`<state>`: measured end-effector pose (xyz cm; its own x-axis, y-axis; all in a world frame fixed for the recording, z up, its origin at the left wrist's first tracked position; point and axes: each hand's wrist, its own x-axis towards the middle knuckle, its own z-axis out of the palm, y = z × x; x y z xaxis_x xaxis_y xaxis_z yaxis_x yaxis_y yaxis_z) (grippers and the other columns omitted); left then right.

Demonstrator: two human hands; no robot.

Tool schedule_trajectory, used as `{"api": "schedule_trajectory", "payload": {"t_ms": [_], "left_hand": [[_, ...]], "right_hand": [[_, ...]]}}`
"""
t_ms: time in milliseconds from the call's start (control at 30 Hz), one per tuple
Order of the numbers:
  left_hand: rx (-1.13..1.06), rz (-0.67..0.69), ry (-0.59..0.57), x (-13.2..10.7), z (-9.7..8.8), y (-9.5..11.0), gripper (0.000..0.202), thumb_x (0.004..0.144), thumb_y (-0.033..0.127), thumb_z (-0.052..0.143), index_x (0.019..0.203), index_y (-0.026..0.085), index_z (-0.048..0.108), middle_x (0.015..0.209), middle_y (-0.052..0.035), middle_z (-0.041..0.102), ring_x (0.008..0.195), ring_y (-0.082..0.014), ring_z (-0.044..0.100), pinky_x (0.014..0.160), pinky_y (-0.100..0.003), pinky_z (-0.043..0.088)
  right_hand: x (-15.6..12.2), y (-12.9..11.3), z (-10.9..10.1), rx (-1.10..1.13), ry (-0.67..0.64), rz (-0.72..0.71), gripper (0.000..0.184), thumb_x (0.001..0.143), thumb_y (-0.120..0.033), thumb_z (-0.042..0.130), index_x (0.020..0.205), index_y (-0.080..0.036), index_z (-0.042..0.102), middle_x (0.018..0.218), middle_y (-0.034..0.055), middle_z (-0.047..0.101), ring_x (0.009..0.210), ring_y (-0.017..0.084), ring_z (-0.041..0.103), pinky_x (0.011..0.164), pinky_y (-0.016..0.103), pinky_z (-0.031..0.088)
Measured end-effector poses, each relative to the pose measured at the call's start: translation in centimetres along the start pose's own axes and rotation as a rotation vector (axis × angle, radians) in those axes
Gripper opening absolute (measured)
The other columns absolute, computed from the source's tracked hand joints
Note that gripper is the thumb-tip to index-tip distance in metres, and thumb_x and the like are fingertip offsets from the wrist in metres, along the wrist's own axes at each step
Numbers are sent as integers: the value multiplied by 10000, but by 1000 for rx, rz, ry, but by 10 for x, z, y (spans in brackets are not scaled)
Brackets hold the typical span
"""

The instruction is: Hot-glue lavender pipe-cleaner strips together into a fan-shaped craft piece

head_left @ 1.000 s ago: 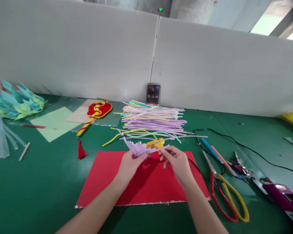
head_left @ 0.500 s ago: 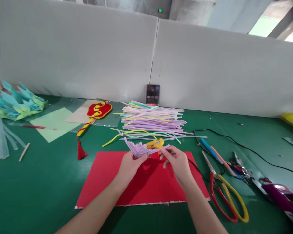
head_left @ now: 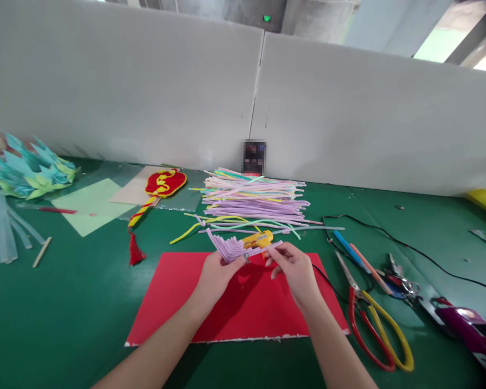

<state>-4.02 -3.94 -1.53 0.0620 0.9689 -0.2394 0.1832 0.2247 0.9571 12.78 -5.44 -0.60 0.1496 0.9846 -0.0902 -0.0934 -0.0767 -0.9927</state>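
Note:
My left hand [head_left: 218, 270] is closed on a row of bent lilac pipe cleaners [head_left: 229, 247], stacked side by side in V shapes. Between the thumb and fingers of my right hand [head_left: 289, 267] is the right end of a lilac strand from that piece. Both hands are held above a red board [head_left: 263, 319] with a ragged white front edge. Just behind the piece lies a yellow-orange glue gun [head_left: 263, 238], partly covered by it. Past the glue gun is a thick pile of pastel pipe cleaners [head_left: 255, 197].
Red-and-yellow-handled scissors [head_left: 372, 319], keys [head_left: 407, 286] and a purple tool [head_left: 465, 327] lie to the right, with a black cord [head_left: 425, 256]. At left are a red fan-shaped ornament with tassel [head_left: 165, 183], green paper [head_left: 93, 208], clear strips [head_left: 2, 229] and a teal folded piece [head_left: 28, 170].

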Motion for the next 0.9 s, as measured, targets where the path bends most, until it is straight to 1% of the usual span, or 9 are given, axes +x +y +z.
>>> {"api": "schedule_trajectory", "payload": {"t_ms": [133,300,600,900], "left_hand": [[-4,-10,5,1,0,0,293,687,307,612,909,121,662,901,-86,710,857,-237,644,708,-288,489],[9,-6,-1,0,0,0,325,686,316,615,932,107,659,926,-103,704,878,-241,640,740,-296,485],[24,0,-45,-4,0,9,319,698,327,602,943,129,656,920,-74,708,888,-233,640,713,-281,495],[17,13,-63,-3,0,9,318,700,323,597,941,125,657,931,-78,706,903,-235,635,740,-288,489]], "right_hand": [[0,-1,0,5,-8,-3,213,692,-363,662,711,-156,616,637,15,612,556,118,570,373,182,456],[-1,-3,0,6,-6,6,227,687,-373,664,708,-153,614,651,21,616,548,118,567,360,182,449],[0,-3,0,5,7,20,245,677,-387,668,723,-153,610,649,23,612,535,121,571,342,177,438],[-2,-4,0,6,0,5,245,680,-384,668,722,-149,608,629,19,605,523,116,564,333,174,437]]}}
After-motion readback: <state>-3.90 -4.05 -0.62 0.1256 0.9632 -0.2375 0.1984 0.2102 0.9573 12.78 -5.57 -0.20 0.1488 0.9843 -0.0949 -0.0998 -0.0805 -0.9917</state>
